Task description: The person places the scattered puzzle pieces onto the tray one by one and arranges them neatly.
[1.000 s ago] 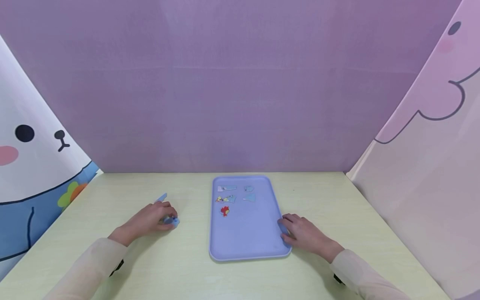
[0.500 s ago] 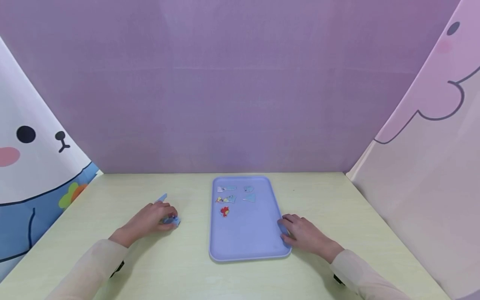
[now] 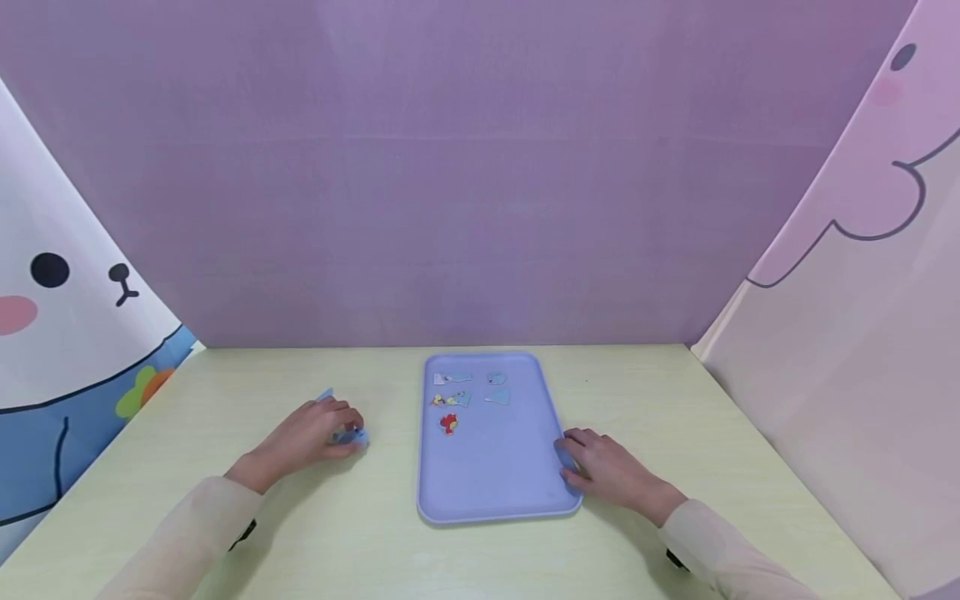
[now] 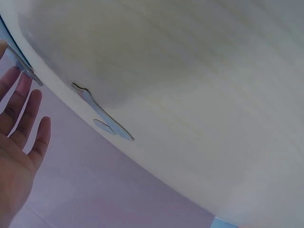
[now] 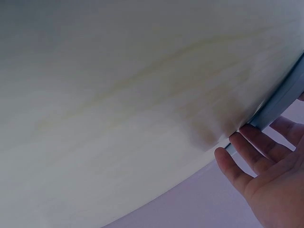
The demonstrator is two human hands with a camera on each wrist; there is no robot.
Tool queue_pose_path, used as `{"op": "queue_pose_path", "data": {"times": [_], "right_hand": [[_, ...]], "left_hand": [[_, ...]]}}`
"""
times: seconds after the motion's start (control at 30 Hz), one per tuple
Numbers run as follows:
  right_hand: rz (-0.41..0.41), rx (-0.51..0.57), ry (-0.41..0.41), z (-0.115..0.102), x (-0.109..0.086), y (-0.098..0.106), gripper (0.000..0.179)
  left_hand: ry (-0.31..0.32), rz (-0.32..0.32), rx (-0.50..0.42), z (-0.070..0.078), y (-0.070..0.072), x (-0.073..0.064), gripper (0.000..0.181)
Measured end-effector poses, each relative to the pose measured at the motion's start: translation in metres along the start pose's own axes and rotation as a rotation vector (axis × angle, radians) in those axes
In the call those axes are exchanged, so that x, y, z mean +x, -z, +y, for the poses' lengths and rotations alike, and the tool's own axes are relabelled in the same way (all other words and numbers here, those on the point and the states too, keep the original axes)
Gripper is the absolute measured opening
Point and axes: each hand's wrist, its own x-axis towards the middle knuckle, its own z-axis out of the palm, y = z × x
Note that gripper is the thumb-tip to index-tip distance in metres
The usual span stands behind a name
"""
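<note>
In the head view my left hand (image 3: 303, 440), left of the tray, pinches a light blue puzzle piece (image 3: 358, 437) between thumb and fingers. The left wrist view shows this flat piece (image 4: 23, 66) edge-on at the fingertips. Another blue piece (image 3: 325, 393) lies on the table just behind that hand, mostly hidden in the head view. The left wrist view shows a long piece (image 4: 107, 115) with a small one (image 4: 103, 126) beside it. My right hand (image 3: 611, 471) grips the right rim of the lilac tray (image 3: 498, 517), thumb and fingertips at the edge.
Several flat printed pieces lie in the tray's far part, among them a red one (image 3: 448, 424) and a plain blue one (image 3: 498, 397). A purple cloth (image 3: 480, 183) stands behind the table (image 3: 375, 550), with cartoon-printed panels at both sides.
My left hand has shifted slightly to the right with the piece, covering more of the blue piece behind it. My right hand stays at the tray's rim.
</note>
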Motion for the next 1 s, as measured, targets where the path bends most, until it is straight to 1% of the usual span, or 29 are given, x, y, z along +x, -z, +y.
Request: {"op": "queue_pose_path", "data": {"times": [0.1, 0.17, 0.5, 0.67, 0.8, 1.0], "right_hand": [[-0.003, 0.001, -0.003, 0.000, 0.000, 0.000, 0.041], [-0.004, 0.002, -0.004, 0.000, 0.000, 0.000, 0.041], [-0.007, 0.000, -0.008, 0.000, 0.000, -0.002, 0.042], [-0.008, 0.008, -0.009, 0.000, 0.000, -0.002, 0.042], [-0.012, 0.011, -0.017, -0.001, 0.000, -0.001, 0.042], [-0.021, 0.017, -0.023, -0.002, 0.001, 0.000, 0.041]], "left_hand": [[-0.007, 0.020, -0.004, 0.003, 0.000, 0.003, 0.020], [-0.010, 0.022, -0.007, 0.006, 0.000, 0.006, 0.021], [0.020, -0.015, -0.028, 0.023, -0.003, 0.021, 0.024], [0.034, -0.021, -0.036, 0.032, -0.005, 0.030, 0.026], [0.026, -0.007, -0.037, 0.040, -0.007, 0.037, 0.027], [0.013, -0.024, -0.048, 0.051, -0.013, 0.050, 0.028]]}}
